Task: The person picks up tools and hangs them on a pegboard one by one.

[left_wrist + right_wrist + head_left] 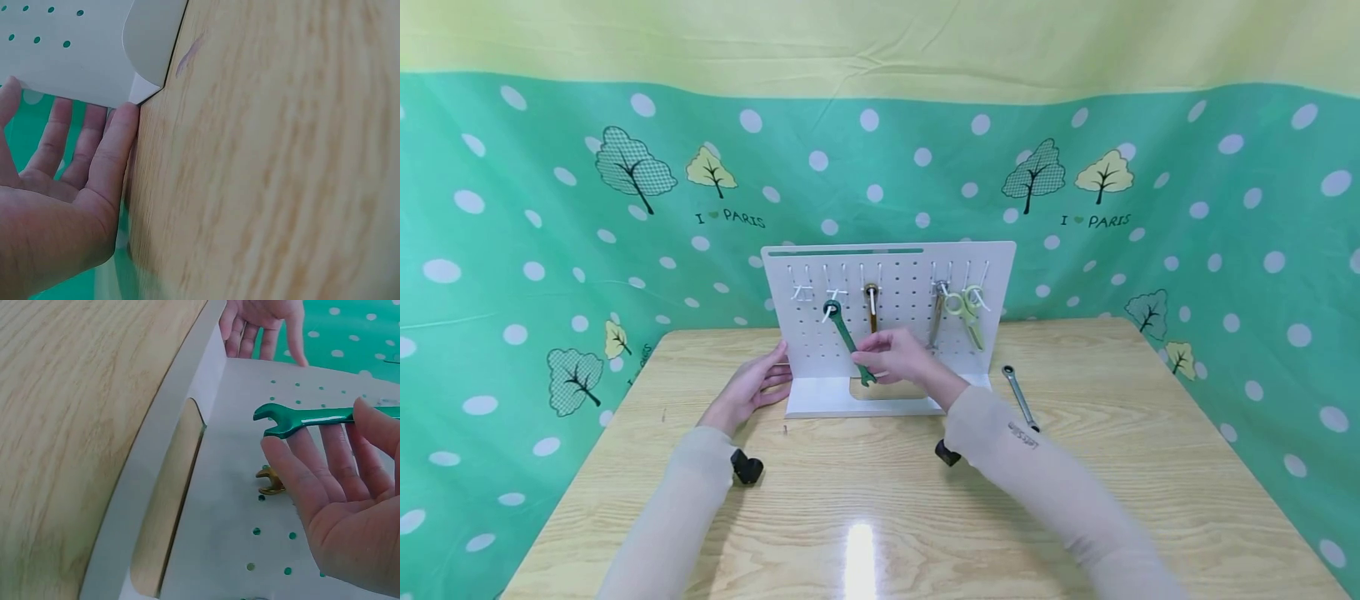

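Note:
My right hand (895, 357) pinches a green combination wrench (844, 333) between thumb and fingers near its lower, open-jaw end. The wrench's ring end is at a hook on the white pegboard (895, 333); whether it bears on the hook I cannot tell. Up close in the right wrist view, the open jaw of the wrench (281, 419) sticks out past my fingers. My left hand (751, 387) is at the board's left edge. In the left wrist view its extended fingers (112, 147) touch the lower corner and side of the board.
A gold wrench (872, 308), another wrench (937, 317) and light green scissors (967, 308) hang on the board. An unused double hook (801, 292) is at its left. On the wooden table (775, 517), a silver wrench (1019, 397) lies right of the board. A polka-dot curtain (880, 192) stands behind.

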The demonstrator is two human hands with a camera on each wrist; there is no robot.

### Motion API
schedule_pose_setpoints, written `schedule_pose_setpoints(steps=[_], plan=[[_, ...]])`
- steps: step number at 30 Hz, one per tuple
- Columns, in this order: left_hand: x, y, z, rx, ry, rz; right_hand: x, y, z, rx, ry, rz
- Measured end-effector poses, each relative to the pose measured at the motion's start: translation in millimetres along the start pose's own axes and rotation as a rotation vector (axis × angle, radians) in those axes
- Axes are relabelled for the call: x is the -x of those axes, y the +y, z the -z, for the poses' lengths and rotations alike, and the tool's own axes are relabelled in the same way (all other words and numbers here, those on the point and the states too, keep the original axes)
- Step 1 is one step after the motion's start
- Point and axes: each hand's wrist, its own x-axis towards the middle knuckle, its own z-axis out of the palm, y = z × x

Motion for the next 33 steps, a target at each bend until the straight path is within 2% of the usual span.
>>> schedule_pose_setpoints(steps=[9, 18, 24, 28, 33], plan=[[0.6, -1.0, -0.3, -0.006, -0.010, 0.000, -10.9, 6.1, -5.8, -0.074, 0.066, -0.043], [1.9, 0.4, 1.3, -0.004, -0.038, -0.007, -15.9, 4.9, -2.5, -0.112, 0.074, -0.056], [0.6, 2.0, 0.7, 0.002, -0.032, 0.000, -17.8, 4.7, -2.9, -0.116, 0.085, -0.054], [0.2, 2.8, 0.9, -0.002, -0.027, -0.003, -18.6, 4.9, -3.0, -0.112, 0.059, -0.051], [0.7, 0.6, 1.9, -0.010, -0.033, 0.000, -19.6, 7.7, -3.3, -0.105, -0.036, -0.073]])
